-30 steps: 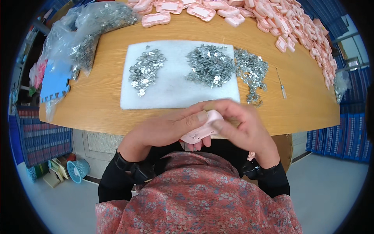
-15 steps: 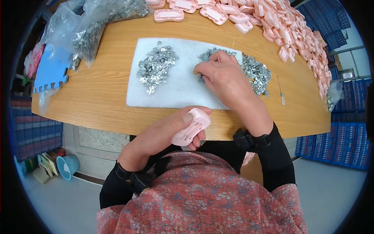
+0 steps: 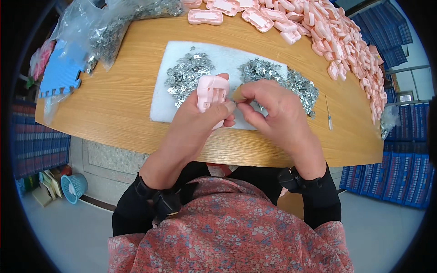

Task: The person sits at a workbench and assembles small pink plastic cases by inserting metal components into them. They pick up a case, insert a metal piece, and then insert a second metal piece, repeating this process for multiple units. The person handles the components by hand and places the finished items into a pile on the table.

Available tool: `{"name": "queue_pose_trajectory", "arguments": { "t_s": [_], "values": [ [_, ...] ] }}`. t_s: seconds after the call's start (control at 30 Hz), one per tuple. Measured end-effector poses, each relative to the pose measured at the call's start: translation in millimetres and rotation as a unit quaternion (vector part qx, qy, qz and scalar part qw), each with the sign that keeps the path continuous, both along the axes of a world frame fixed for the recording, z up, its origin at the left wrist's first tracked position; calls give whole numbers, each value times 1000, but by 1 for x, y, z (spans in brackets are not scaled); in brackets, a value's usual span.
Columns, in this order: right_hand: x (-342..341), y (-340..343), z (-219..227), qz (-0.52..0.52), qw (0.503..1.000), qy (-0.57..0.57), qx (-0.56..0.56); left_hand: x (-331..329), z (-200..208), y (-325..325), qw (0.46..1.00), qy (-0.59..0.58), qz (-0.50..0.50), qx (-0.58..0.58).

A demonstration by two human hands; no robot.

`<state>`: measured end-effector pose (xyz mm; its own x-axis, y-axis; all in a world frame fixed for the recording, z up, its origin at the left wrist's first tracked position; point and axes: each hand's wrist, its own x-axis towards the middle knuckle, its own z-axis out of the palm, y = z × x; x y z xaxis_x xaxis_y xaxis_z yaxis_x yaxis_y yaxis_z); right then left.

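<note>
A pink plastic casing (image 3: 212,93) with a slotted battery bay stands tilted in my left hand (image 3: 193,125), fingers wrapped round it and thumb along its side. Close by on its right, my right hand (image 3: 280,109) is closed in a pinch; a tan cover sits on one fingertip. Whatever the pinch holds is too small or hidden to make out. Behind the hands is a white foam pad (image 3: 159,102) bearing a left heap of small metal contact plates (image 3: 184,75) and a right heap of metal contact plates (image 3: 259,70), which spills onto the wooden table (image 3: 132,123).
Many pink casings (image 3: 318,27) are piled along the far right. A thin screwdriver (image 3: 329,116) lies right of the pad. Far left are a plastic bag of metal parts (image 3: 107,43) and a blue foam mat (image 3: 59,75). A blue basket (image 3: 74,188) stands on the floor.
My left hand has raised the pink casing up and forward over the pad's front edge. My right hand has drawn back from the right heap toward the casing.
</note>
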<state>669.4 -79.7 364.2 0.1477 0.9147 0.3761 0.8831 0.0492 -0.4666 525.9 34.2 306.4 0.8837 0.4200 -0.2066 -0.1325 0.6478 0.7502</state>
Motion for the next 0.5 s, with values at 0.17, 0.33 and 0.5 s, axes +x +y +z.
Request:
{"name": "queue_pose_trajectory", "arguments": {
  "t_s": [0.17,0.33,0.5],
  "values": [
    [-3,-7,-3,4,1000,14,-2,5,-6,-4,1000,3,-1,-1],
    [-10,-13,-10,-71,988,135,5,7,-5,-7,1000,3,11,13],
    [-17,-16,-21,-133,936,325,2,8,-4,-10,999,4,36,37]
  ]
}}
